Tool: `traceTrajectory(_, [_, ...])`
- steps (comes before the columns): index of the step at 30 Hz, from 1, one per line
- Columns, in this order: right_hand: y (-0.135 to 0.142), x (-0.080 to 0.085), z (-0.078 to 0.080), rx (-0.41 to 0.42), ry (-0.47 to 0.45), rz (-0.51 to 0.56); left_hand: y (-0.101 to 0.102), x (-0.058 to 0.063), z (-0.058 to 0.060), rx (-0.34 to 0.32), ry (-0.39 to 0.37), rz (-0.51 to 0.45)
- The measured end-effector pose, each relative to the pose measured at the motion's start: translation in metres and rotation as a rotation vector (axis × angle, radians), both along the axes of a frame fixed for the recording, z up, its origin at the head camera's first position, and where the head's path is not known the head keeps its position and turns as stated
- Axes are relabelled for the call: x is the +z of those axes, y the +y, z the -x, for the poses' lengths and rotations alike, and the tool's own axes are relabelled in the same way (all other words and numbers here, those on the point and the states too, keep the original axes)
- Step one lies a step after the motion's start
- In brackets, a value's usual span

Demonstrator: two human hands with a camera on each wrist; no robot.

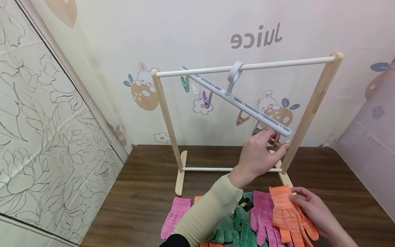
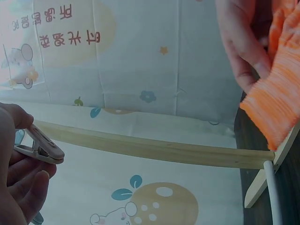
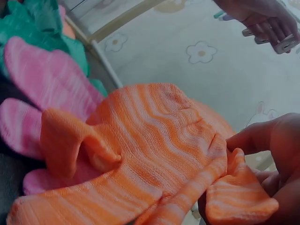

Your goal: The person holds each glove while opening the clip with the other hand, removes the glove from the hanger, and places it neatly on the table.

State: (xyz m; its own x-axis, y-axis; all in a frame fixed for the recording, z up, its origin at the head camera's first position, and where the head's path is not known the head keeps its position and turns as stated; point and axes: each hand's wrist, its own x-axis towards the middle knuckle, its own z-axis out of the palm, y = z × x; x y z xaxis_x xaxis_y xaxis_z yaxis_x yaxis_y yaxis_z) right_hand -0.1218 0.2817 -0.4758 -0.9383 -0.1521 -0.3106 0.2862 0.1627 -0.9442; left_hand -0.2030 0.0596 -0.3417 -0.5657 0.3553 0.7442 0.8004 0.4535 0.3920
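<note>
A grey-white clip hanger (image 1: 247, 109) hangs by its hook from the white top rail of a small wooden rack, slanting toward the right front. My left hand (image 1: 260, 154) is under its near right end and pinches a pale pinkish clip (image 2: 43, 144) between thumb and fingers. At the lower right, my right hand (image 1: 314, 209) grips an orange striped knit glove (image 1: 288, 209) near the cuff, lifted over the other gloves. In the right wrist view the glove's fingers dangle toward the camera. Other clips, among them a green clip (image 1: 185, 84) and a purple clip (image 1: 207, 99), hang from the hanger.
The rack's right post (image 1: 311, 111) stands beside my left hand. Along the front of the brown wooden table (image 1: 132, 199) lie a pink glove (image 1: 176, 214), green gloves (image 1: 228, 228), another pink glove (image 1: 262, 212) and some orange ones. A patterned backdrop (image 1: 197, 31) rises behind.
</note>
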Motion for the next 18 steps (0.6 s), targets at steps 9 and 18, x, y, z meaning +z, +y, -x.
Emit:
traceTrajectory(9, [-0.004, -0.016, 0.004, -0.021, 0.211, -0.498, 0.0, -0.001, 0.0, -0.002, 0.006, -0.009])
traceTrajectory(18, [-0.005, -0.017, 0.005, -0.048, 0.35, -0.805, -0.002, -0.001, 0.0, -0.026, 0.023, -0.04])
